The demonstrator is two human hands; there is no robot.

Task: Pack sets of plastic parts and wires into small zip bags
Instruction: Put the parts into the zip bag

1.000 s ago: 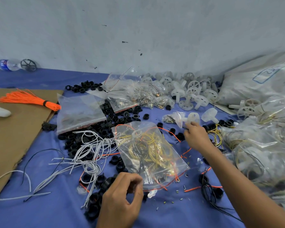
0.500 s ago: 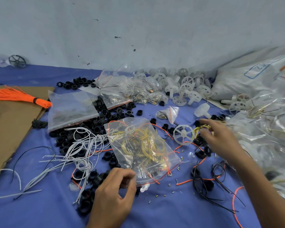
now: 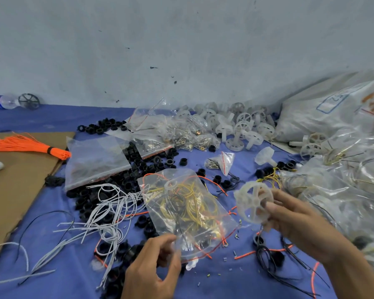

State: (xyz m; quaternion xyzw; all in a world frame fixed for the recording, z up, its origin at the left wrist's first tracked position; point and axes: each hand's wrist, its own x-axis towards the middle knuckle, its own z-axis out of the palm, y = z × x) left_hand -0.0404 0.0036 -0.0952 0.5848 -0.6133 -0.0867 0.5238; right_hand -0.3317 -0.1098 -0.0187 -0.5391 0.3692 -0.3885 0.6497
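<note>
— Clear plastic zip bag (image 3: 188, 214), centre of a blue cloth (image 3: 52, 119): what is in it?

— Yellow, black and orange wires in loops and a pale plastic ring. The bag lies tilted, and its near end is lifted off the cloth.

— Who holds it?

— The left hand (image 3: 153, 266), thumb and fingers pinching the bag's near edge.

— And the other hand?

— The right hand (image 3: 296, 221) grips a white spoked wheel (image 3: 254, 202), raised above the cloth, just beside the bag's right edge. The two hands are apart.

— Around the bag?

— Left of it is a tangle of white wires (image 3: 108, 212) over scattered black rings (image 3: 138, 160), with a flat clear bag (image 3: 95, 160) on top of them. Under the right wrist lie black wires (image 3: 268, 255) and short orange pieces. Beyond, a small bag of metal bits (image 3: 220, 162) stands near a heap of white wheels (image 3: 242, 126).

— At the edges?

— A big white sack (image 3: 333, 108) and piled clear bags are on the right. On the left, cardboard (image 3: 15, 190) carries an orange bundle of wire (image 3: 28, 145). A bottle (image 3: 2, 101) lies by the wall.
</note>
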